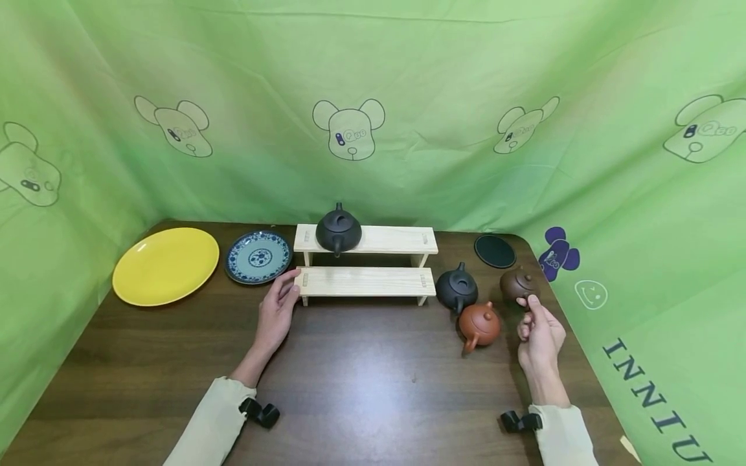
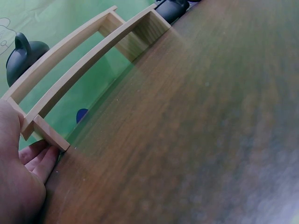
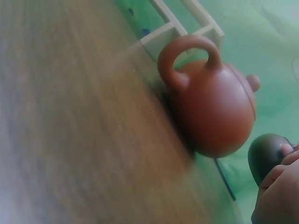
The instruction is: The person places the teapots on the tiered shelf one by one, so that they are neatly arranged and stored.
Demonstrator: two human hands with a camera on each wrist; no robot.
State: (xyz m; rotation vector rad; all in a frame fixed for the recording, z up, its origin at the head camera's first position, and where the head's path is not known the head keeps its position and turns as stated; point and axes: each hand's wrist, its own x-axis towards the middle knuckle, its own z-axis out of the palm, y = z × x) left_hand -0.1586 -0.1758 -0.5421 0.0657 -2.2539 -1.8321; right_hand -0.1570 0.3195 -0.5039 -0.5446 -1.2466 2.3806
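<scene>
My right hand [image 1: 541, 336] pinches the dark brown teapot [image 1: 517, 283] on its near side, at the table's right. In the right wrist view that teapot [image 3: 267, 156] is partly covered by the fingers. Close by, an orange-brown teapot [image 1: 480, 322] stands with its loop handle [image 3: 189, 42] toward the right wrist camera. My left hand [image 1: 276, 317] holds the left end of the low front step of a pale wooden two-step stand [image 1: 367, 281]. In the left wrist view some of its fingers [image 2: 39, 161] reach behind the step's leg.
A black teapot [image 1: 339, 230] sits on the upper step. Another black teapot [image 1: 457, 288] stands right of the stand, beside the orange-brown one. A dark round coaster [image 1: 495, 251] lies behind. At left are a blue patterned plate [image 1: 259, 257] and a yellow plate [image 1: 166, 266]. Green cloth hangs around the table.
</scene>
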